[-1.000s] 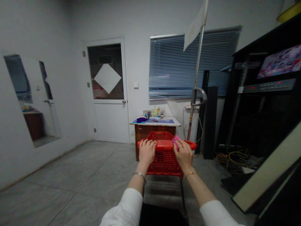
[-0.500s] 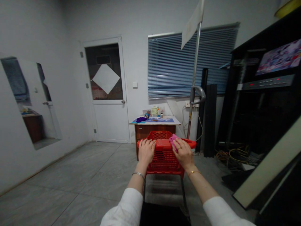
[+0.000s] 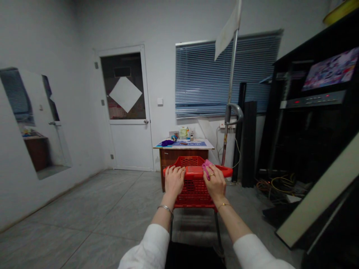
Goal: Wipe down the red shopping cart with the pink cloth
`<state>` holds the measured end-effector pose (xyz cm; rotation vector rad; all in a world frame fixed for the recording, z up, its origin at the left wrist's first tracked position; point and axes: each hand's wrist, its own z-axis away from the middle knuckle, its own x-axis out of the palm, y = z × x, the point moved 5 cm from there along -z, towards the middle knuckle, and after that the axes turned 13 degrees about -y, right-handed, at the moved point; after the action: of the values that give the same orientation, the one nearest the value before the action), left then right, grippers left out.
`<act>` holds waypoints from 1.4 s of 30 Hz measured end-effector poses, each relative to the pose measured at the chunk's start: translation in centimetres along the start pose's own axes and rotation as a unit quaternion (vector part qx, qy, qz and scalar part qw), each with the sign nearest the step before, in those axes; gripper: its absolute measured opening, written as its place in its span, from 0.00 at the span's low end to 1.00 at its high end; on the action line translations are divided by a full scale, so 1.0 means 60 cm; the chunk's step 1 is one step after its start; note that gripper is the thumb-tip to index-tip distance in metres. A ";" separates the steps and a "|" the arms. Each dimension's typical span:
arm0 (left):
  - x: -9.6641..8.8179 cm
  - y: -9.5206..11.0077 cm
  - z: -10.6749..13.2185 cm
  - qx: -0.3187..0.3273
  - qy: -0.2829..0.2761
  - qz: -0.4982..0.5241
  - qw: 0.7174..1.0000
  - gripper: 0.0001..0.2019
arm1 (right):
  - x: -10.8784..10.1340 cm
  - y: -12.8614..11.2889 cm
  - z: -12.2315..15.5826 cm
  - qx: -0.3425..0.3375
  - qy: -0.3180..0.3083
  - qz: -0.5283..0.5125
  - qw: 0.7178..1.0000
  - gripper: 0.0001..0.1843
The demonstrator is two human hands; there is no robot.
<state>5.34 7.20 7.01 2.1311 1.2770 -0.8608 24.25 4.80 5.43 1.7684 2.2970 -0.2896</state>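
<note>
Red plastic-mesh shopping cart point(image 3: 193, 190) on the grey tile floor point(image 3: 112, 209), light and stiff, best taken by its smooth red handle point(image 3: 194, 172), where the left hand point(image 3: 174, 183) lies with fingers point(image 3: 175, 172) spread across the bar and the right hand point(image 3: 215, 183) curls over a soft pink cloth point(image 3: 206, 168), pressing it against the bar.

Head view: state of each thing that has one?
Left hand: fingers over the red cart handle.
Right hand: on the pink cloth, pressing it to the handle.
Red shopping cart: basket shows no contents, hands on handle.
White door: shut.
Venetian blind: lowered, covering the window.
Display screen: lit, showing a colourful image.
</note>
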 end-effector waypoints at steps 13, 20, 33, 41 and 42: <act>0.004 -0.010 -0.001 0.008 -0.007 0.000 1.000 0.15 | 0.004 -0.032 -0.007 -0.099 -0.047 -0.036 0.993 0.15; 0.005 -0.008 -0.001 0.002 -0.005 0.006 1.000 0.15 | -0.024 0.103 0.009 -0.059 -0.044 -0.005 0.997 0.17; 0.001 -0.005 0.000 -0.002 -0.002 -0.002 1.000 0.16 | -0.003 -0.031 -0.003 -0.027 0.006 -0.017 0.999 0.13; -0.001 -0.007 -0.001 0.008 -0.010 0.005 1.000 0.16 | 0.007 -0.038 -0.004 -0.095 -0.069 -0.073 0.990 0.19; -0.001 -0.007 -0.001 0.008 -0.009 0.006 1.000 0.16 | 0.005 -0.019 -0.003 -0.090 -0.069 -0.074 0.991 0.19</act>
<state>4.96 7.37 7.06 2.1361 1.2500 -0.8857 23.04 4.81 5.53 1.4501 2.2800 -0.2161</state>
